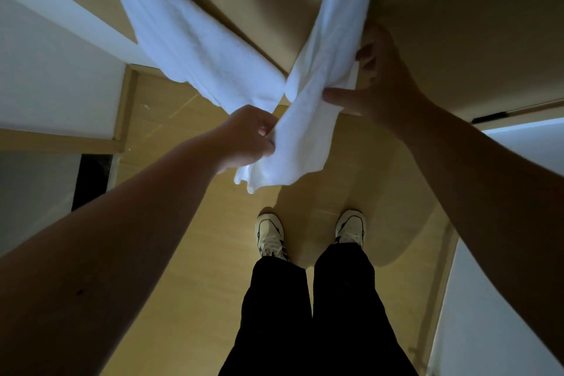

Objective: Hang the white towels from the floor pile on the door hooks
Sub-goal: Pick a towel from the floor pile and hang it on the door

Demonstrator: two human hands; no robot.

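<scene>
**Two white towels hang against the door, both hands on the right one**

The right towel [317, 85] hangs down the tan door [457, 24] from the top of the frame, right of centre, its lower end reaching the middle of the picture. The left hand [247, 137] pinches that lower end, fingers curled round a bunched fold. The right hand [378, 82] grips the same towel higher up at its right edge, thumb pressed across the front and fingers curled behind the cloth. A second, wider towel [189, 40] hangs from the upper left of the frame, its bottom edge just beside the first. The hooks lie out of frame. Below, at lower centre, two pale sneakers [270, 235] and black trousers [308, 314] stand on the wooden floor [189, 268]. White wall [55, 79] fills the left edge.
</scene>
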